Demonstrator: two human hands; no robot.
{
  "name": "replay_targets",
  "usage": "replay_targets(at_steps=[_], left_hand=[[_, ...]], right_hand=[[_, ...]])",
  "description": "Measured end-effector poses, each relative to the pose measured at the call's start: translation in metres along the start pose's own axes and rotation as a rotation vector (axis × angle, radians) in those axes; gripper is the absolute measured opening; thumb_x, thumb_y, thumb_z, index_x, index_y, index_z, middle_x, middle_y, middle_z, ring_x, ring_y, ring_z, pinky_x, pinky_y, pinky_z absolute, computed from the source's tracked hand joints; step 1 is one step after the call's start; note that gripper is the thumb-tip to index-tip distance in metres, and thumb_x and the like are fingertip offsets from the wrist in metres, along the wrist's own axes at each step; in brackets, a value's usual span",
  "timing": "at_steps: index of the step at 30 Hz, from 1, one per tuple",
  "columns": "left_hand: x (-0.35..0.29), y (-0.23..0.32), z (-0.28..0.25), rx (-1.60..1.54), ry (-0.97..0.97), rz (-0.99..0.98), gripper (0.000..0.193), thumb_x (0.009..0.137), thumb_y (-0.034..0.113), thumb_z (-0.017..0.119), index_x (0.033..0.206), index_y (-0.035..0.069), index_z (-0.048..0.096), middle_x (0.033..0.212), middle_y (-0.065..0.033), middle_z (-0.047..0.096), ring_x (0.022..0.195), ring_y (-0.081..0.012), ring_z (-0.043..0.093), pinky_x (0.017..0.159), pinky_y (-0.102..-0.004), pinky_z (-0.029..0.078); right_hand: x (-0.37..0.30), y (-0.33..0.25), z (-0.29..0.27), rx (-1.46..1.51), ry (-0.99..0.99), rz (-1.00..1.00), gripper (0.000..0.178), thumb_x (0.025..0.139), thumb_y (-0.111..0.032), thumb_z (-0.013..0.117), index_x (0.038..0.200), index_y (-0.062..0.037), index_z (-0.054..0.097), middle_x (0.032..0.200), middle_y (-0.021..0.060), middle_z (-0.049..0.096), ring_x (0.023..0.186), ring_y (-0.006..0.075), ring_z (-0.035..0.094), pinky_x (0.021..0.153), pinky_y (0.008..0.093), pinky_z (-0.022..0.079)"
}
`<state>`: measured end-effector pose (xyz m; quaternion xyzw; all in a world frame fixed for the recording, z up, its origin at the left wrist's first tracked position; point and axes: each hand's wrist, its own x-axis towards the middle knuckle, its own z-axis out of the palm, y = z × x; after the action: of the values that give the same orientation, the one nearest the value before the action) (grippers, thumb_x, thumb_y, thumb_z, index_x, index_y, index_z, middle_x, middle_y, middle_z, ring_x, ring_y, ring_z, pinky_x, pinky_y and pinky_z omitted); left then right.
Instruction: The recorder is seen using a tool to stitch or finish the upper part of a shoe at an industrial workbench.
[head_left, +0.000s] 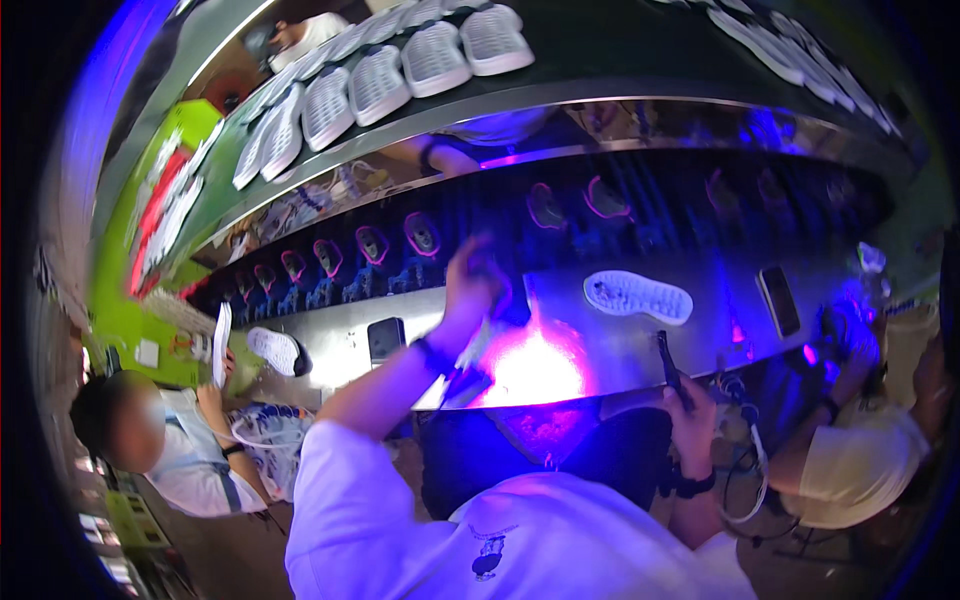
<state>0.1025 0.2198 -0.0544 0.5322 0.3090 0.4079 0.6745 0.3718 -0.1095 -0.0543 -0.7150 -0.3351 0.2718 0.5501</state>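
Observation:
Blurred by motion, my left hand (474, 283) is over the far edge of the metal bench, close to the row of dark shoes (421, 236) with pink-edged openings. A dark shape lies against its fingers; whether they grip it I cannot tell. My right hand (691, 420) is closed round a slim dark stick-like tool (668, 362) at the bench's near edge, its tip pointing away from me. Just beyond that tip a white shoe sole (638, 297) lies flat on the bench. Bright pink-white light falls on the metal between my hands.
Pale soles line the green shelf (570, 80) above. A dark phone (387, 340) lies left and another phone (778, 300) right. One co-worker (175, 450) at left holds a white sole (221, 345); another co-worker (860, 450) sits at right. A white cable (757, 470) hangs beside my right wrist.

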Motion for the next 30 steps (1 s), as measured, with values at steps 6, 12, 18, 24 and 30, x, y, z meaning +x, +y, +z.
replay_targets(at_steps=[6, 12, 18, 24, 30], left_hand=[[-0.109, 0.057, 0.034, 1.097, -0.684, 0.549, 0.048, 0.072, 0.003, 0.073, 0.119, 0.008, 0.065, 0.128, -0.0119, 0.059, 0.117, -0.0356, 0.059, 0.097, -0.0445, 0.050], [-0.140, 0.005, 0.098, 1.962, -0.632, 0.709, 0.076, 0.066, 0.036, 0.074, 0.131, 0.001, 0.053, 0.111, -0.0175, 0.060, 0.097, -0.0319, 0.062, 0.090, -0.0460, 0.047], [-0.130, 0.059, 0.058, 1.399, -0.299, 0.850, 0.068, 0.073, 0.020, 0.071, 0.135, -0.002, 0.053, 0.114, -0.0171, 0.062, 0.100, -0.0327, 0.064, 0.083, -0.0424, 0.054], [-0.203, 0.028, 0.043, 1.031, 0.088, 0.733, 0.089, 0.067, 0.037, 0.088, 0.137, -0.002, 0.049, 0.127, -0.0227, 0.057, 0.122, -0.0406, 0.055, 0.103, -0.0531, 0.045], [-0.256, 0.002, 0.035, 1.132, -0.074, 0.646, 0.058, 0.083, 0.021, 0.069, 0.133, -0.003, 0.053, 0.137, -0.0244, 0.055, 0.132, -0.0397, 0.052, 0.114, -0.0655, 0.028]], right_hand=[[0.015, -0.011, 0.004, 0.139, -0.055, 0.023, 0.034, 0.094, -0.007, 0.067, 0.126, 0.0027, 0.066, 0.079, 0.0004, 0.065, 0.068, 0.0065, 0.059, 0.065, 0.0228, 0.049], [0.003, -0.056, 0.006, 0.203, -0.083, -0.020, 0.032, 0.091, -0.001, 0.070, 0.122, 0.0056, 0.067, 0.085, 0.0023, 0.066, 0.073, 0.0072, 0.062, 0.067, 0.0200, 0.051], [-0.012, -0.067, 0.003, 0.016, -0.119, -0.252, 0.029, 0.088, 0.002, 0.070, 0.117, 0.0062, 0.069, 0.090, 0.0042, 0.069, 0.080, 0.0074, 0.062, 0.069, 0.0206, 0.050], [-0.002, -0.040, 0.048, -0.086, -0.245, -0.139, 0.028, 0.088, -0.002, 0.072, 0.115, 0.0052, 0.070, 0.096, 0.0057, 0.072, 0.085, 0.0093, 0.063, 0.079, 0.0243, 0.050], [0.011, -0.030, 0.105, -0.209, -0.464, -0.156, 0.032, 0.091, -0.012, 0.074, 0.121, 0.0013, 0.070, 0.082, -0.0009, 0.065, 0.073, 0.0059, 0.057, 0.066, 0.0228, 0.047]])
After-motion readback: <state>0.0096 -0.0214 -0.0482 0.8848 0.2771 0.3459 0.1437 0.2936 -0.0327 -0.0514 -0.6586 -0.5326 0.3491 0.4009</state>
